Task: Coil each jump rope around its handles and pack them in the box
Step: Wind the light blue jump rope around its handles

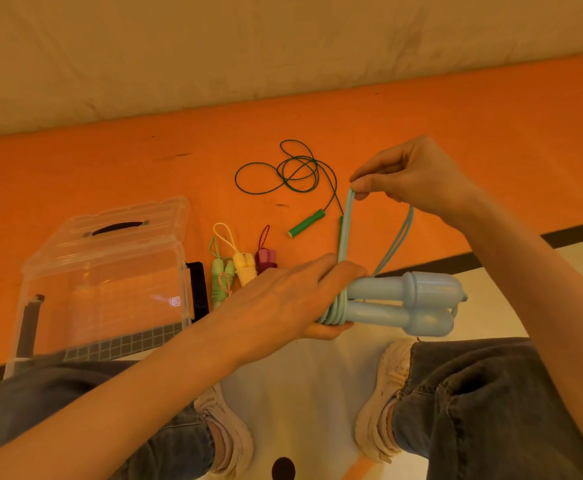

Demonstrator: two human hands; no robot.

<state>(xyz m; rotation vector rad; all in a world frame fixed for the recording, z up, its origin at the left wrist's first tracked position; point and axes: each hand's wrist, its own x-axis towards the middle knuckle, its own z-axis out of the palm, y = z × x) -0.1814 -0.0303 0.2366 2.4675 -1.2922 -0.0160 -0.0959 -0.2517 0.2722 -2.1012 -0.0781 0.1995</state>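
Head: left hand [283, 299] grips smooth bulbous blue handles [404, 303].

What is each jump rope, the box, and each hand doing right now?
Light blue jump rope: partly coiled around its handles.
Dark green jump rope: uncoiled, loose on the orange mat.
Light green jump rope: coiled.
Yellow jump rope: coiled.
Maroon jump rope: coiled.
Clear plastic box: lid open.
Left hand: grips the blue handles.
Right hand: pinches the blue cord.

Five jump ropes [400, 303] (three coiled), one box [103, 282].
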